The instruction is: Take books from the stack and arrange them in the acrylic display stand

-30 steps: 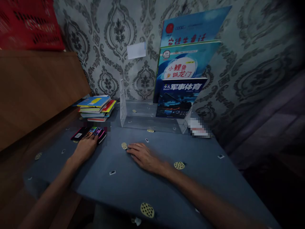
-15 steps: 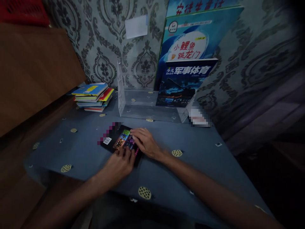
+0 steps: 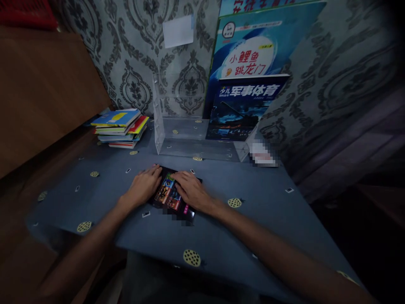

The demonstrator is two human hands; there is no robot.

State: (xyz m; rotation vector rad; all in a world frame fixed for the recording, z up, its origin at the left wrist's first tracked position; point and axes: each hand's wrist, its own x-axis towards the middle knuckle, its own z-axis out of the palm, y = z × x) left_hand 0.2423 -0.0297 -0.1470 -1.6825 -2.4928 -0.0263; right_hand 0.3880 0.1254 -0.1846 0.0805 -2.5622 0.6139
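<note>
A small dark book with bright cover pictures (image 3: 169, 195) lies flat on the blue-grey tablecloth (image 3: 221, 236) in front of me. My left hand (image 3: 144, 185) rests on its left edge, fingers spread. My right hand (image 3: 190, 190) lies on its right half, fingers flat on the cover. Behind them a clear acrylic book stand (image 3: 190, 139) holds a dark blue book (image 3: 242, 107) upright, with a larger light blue book (image 3: 253, 46) leaning behind it.
A stack of several colourful books (image 3: 120, 126) sits at the back left. A wooden panel (image 3: 41, 88) rises on the left and patterned wallpaper (image 3: 139, 55) with a white note (image 3: 177, 30) closes the back. The table's right side falls into darkness.
The small dark book slid from the left of the table to the middle. My left hand moved with it, and my right hand came to rest on its cover. The view dipped lower.
</note>
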